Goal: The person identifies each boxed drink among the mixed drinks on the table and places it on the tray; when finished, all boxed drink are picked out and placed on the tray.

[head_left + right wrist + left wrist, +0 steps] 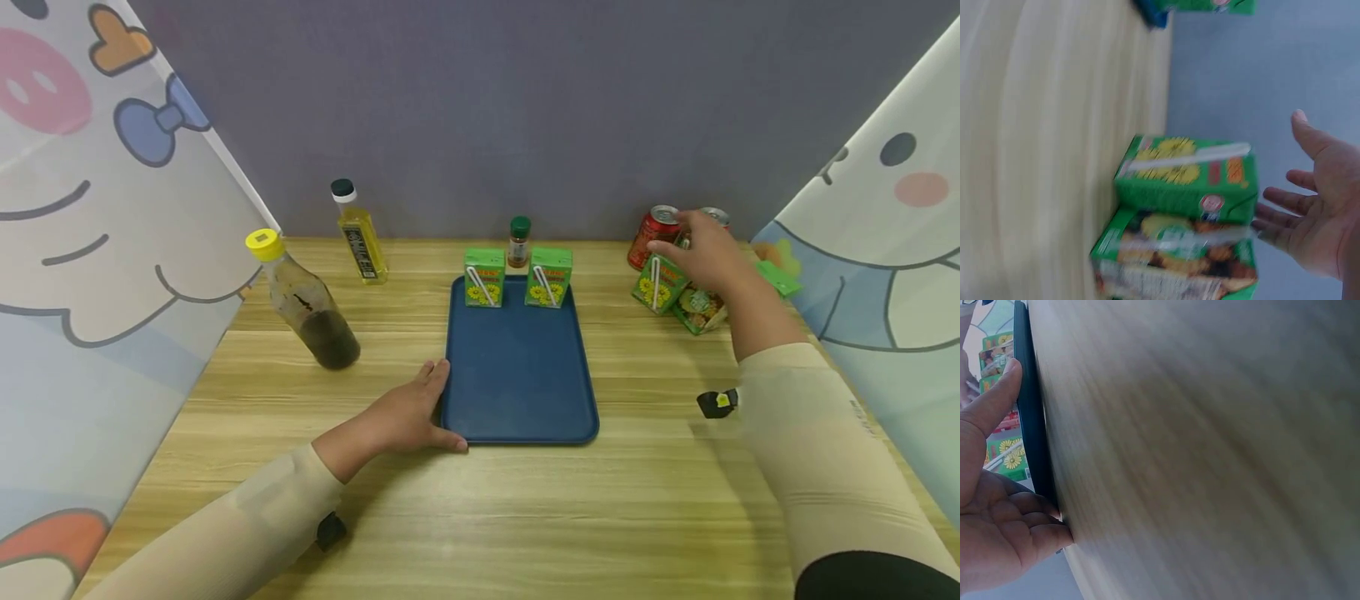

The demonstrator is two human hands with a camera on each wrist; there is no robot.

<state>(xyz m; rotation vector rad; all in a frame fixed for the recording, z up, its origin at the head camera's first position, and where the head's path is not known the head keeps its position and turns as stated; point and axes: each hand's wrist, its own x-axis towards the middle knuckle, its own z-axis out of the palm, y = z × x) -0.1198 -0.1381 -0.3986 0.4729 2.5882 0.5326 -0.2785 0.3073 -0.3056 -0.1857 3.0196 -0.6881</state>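
A dark blue tray (521, 367) lies on the table in the head view. Two green drink cartons with straws, one left (484, 279) and one right (548, 279), stand on its far end. My left hand (408, 412) touches the tray's near left corner, thumb along the front edge, fingers at the left side. On the right, my right hand (708, 254) hovers over a green flower-printed carton (660, 283) with fingers spread, holding nothing. Beside that carton leans another green carton (699, 308), printed with brown pieces, seen in the right wrist view too (1175, 250).
Behind the right-hand cartons stand red cans (652, 237), partly hidden by my hand. A small green-capped spice jar (518, 242) sits behind the tray. At the left are an oil bottle (362, 237) and a yellow-capped dark sauce bottle (311, 308). A grey wall (525, 117) closes the back.
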